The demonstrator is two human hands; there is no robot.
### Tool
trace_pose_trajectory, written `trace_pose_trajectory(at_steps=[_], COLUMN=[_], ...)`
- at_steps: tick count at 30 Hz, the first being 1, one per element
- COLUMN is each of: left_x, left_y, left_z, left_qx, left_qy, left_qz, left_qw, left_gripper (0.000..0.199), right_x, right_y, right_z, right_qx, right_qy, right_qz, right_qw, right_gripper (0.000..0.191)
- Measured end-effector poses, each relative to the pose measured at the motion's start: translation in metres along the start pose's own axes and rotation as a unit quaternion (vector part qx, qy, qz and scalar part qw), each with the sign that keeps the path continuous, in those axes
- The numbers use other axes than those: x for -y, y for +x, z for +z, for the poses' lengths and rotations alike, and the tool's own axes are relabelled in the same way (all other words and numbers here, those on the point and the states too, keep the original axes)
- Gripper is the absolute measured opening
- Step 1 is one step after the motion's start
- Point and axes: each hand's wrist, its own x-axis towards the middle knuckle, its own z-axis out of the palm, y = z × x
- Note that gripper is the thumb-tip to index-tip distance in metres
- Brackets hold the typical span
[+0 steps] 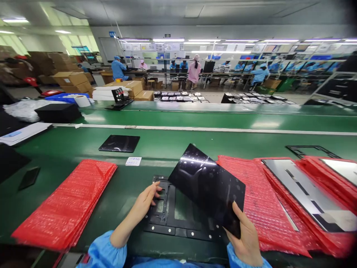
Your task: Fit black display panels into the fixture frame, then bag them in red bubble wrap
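Observation:
My right hand (244, 238) grips a glossy black panel (209, 186) by its lower right edge. The panel is tilted above a black frame (184, 232) with white dots, which lies on the green bench. Over the frame's left part is my left hand (146, 199), its fingers apart and nothing held, close to or touching the frame. A small white label (133, 161) with handwriting lies beyond it, near another black panel (119, 143) that lies flat.
Red bubble-wrap bags (67, 204) are stacked at left. More red bags (259, 201) lie at right, with silver-backed panels (306, 190) on or in them. An open black frame (312, 150) sits behind these. Across the bench stands a black fixture (119, 98); people work far beyond.

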Motion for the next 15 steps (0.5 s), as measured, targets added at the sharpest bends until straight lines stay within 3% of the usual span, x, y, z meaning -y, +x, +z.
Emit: trace_pose_trajectory(at_steps=[1, 3, 5, 8, 12, 15], left_x=[-0.007, -0.022, -0.032, -0.034, -0.013, 0.007], left_y=[-0.002, -0.005, -0.008, -0.01, -0.007, -0.001], left_z=[0.002, 0.004, 0.003, 0.0, -0.001, -0.002], left_qx=[0.055, 0.147, 0.187, 0.136, 0.019, -0.046], left_qy=[-0.104, -0.275, -0.352, -0.328, -0.184, 0.016], left_qz=[-0.03, -0.083, -0.104, -0.073, -0.009, 0.028], left_qw=[0.993, 0.946, 0.911, 0.932, 0.983, 0.998], left_gripper=[0.065, 0.071, 0.07, 0.05, 0.048, 0.049], right_x=[0.008, 0.022, 0.033, 0.036, 0.018, 0.003], right_y=[-0.002, -0.002, 0.0, 0.006, 0.013, 0.015], right_z=[0.004, 0.015, 0.026, 0.04, 0.047, 0.048], right_qx=[0.024, 0.066, 0.114, 0.159, 0.11, 0.101], right_qy=[0.04, 0.091, 0.109, 0.142, 0.002, -0.109], right_qz=[0.024, 0.065, 0.121, 0.213, 0.137, 0.111], right_qw=[0.999, 0.992, 0.98, 0.953, 0.984, 0.983], right_gripper=[0.07, 0.06, 0.05, 0.053, 0.079, 0.085])
